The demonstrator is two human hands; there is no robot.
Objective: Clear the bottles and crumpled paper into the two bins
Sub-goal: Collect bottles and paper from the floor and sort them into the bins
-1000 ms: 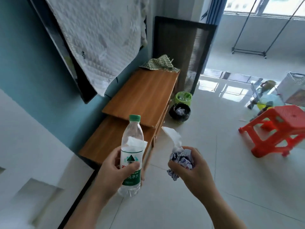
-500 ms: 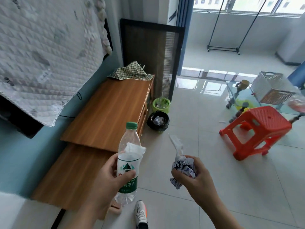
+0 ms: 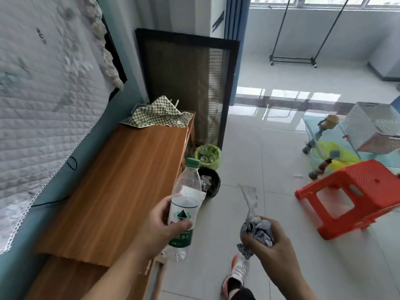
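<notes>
1. the left hand (image 3: 161, 226) is raised in front of the body, forearm coming up from the lower left. its fingers are wrapped around the label of a clear plastic bottle (image 3: 185, 204) with a green cap. the bottle stands almost upright, a little tilted to the right, and a small white paper is pressed against its upper part.
2. the right hand (image 3: 269, 241) is held at about the same height, forearm coming from the lower right. its fingers are clenched around a ball of crumpled paper (image 3: 257, 231) with dark print. a white strip of paper sticks up from the ball.
3. the two hands are apart, over the tiled floor (image 3: 259, 148), beside the wooden cabinet (image 3: 121, 180).
4. the green bin (image 3: 208, 155) stands on the floor at the far end of the cabinet. inside it are clear bottles.
5. the black bin (image 3: 211, 184) stands just in front of the green one, touching or almost touching it. inside it lies crumpled paper. the bottle in the left hand partly hides this bin.
6. a shoe (image 3: 238, 272) shows on the floor under the right hand.
</notes>
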